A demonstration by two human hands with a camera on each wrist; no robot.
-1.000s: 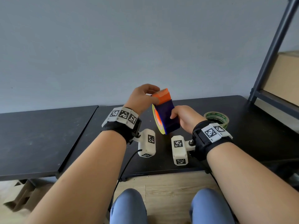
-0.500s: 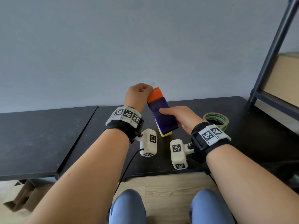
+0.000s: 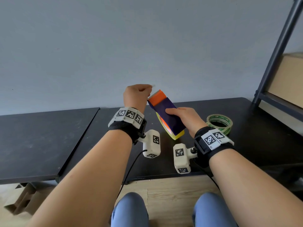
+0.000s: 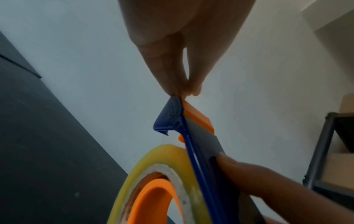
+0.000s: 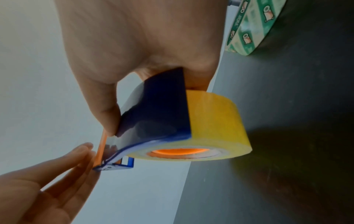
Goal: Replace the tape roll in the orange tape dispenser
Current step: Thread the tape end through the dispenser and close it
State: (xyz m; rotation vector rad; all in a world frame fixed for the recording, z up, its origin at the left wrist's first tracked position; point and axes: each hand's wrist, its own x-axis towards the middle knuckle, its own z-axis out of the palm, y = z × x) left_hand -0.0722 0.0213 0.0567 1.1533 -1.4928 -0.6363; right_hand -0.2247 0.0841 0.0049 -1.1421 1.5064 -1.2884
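Above the black table (image 3: 246, 145), the right hand (image 3: 188, 119) now grips the tilted-back dispenser (image 3: 167, 112) with its yellow roll (image 5: 214, 121), the left hand (image 3: 136, 94) pinching the tape end at the cutter, suggesting threading is nearly finished.

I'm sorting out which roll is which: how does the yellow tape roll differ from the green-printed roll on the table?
The yellow tape roll sits on the dispenser, held above the table by the right hand; the green-printed roll lies flat on the table, untouched. The yellow tape roll is plain, while the green-printed roll carries small pictures. An orange hub fills the yellow tape roll's core; the green-printed roll's core is empty. Both are wide rolls of tape.
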